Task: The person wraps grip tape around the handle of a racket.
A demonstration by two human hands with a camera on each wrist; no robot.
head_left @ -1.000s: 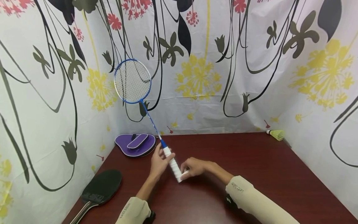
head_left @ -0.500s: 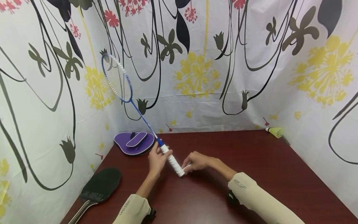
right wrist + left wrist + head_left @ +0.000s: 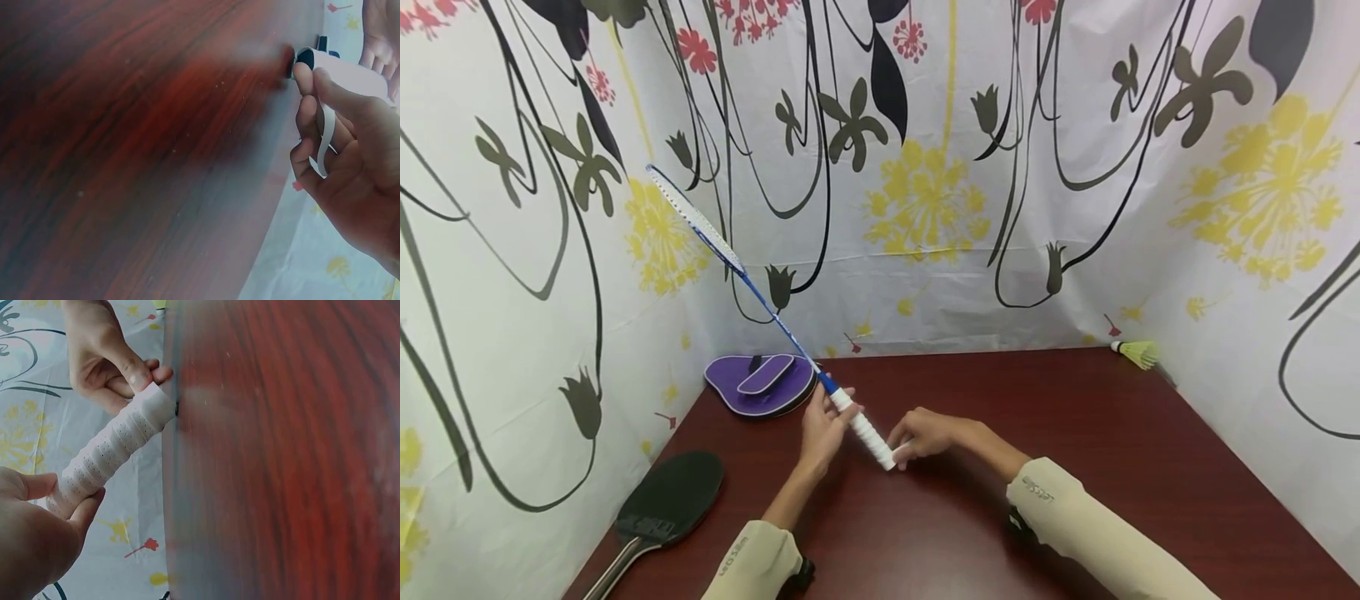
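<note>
A blue and white badminton racket slants up to the left, its head seen almost edge-on. My left hand grips the upper part of its white handle, thumb on one side and fingers on the other. At the handle's lower end, my right hand pinches white grip tape between thumb and forefinger. In the right wrist view a loose strip of this tape hangs across the curled fingers, near the dark butt end. Perforated tape wraps spiral around the handle in the left wrist view.
A black table tennis bat lies at the table's left edge. Behind it sits a purple bat case with a small pocket. A yellow shuttlecock rests at the far right corner. Patterned cloth stands around the reddish-brown table.
The racket has turned about its long axis, from its face showing to nearly edge-on, and its head has swung left and lower. Both hands keep their holds, the handle end slightly raised.
</note>
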